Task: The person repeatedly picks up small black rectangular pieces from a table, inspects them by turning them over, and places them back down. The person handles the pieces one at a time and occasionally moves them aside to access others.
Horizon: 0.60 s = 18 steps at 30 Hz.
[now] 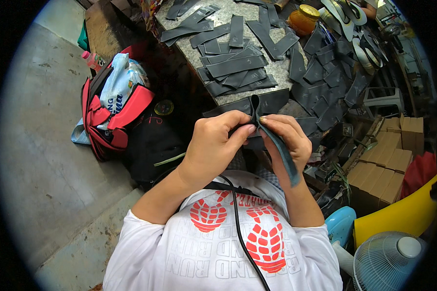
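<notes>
Left hand [206,140] and right hand [291,140], close together, pinch a dark strip [283,151] below its loop, the loose end trailing toward the right wrist; it looks light, supple and hard to tear, best held at that pinched neck; beyond, similar strips [238,65] overlap on a speckled table [279,72]

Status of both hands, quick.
Left hand: closed, pinching the folded dark-grey strip with thumb and fingers.
Right hand: closed, holding the same strip.
</notes>
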{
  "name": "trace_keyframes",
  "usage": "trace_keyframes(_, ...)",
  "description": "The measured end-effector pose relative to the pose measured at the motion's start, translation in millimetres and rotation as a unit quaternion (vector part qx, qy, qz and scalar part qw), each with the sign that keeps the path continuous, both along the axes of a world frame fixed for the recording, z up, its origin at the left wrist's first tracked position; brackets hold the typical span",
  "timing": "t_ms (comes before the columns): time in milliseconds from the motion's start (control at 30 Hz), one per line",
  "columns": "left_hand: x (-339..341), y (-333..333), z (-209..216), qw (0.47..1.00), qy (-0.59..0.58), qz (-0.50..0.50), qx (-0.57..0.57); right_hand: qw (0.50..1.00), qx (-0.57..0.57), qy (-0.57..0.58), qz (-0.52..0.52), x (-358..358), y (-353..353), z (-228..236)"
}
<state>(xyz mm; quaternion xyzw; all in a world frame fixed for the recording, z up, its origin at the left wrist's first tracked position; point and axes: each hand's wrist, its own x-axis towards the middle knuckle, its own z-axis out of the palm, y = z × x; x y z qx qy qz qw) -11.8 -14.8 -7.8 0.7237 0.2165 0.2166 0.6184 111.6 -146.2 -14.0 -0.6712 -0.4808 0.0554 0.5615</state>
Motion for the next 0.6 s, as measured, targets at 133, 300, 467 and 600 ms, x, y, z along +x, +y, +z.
trace_keyframes(133, 2.2, -1.2, -0.4, 0.999, -0.003, 0.011, 0.045, 1.0, 0.008, -0.026, 0.013, -0.6, 2.1, 0.0)
trace_keyframes(300, 2.7, -1.0, -0.5, 0.999, -0.012, 0.01, 0.05, 0.999, -0.002, -0.039, 0.003, -1.2, 2.4, -0.4)
trace_keyframes(467, 2.8, -2.5, -0.6, 0.998, -0.018, 0.016, 0.066, 0.999, -0.005, -0.043, -0.002, -2.9, 3.5, -1.5)
trace_keyframes(600, 1.2, -3.4, 1.7, 0.997, -0.001, 0.016, 0.077, 0.998, -0.009, -0.054, -0.006, -4.3, 3.5, -2.5)
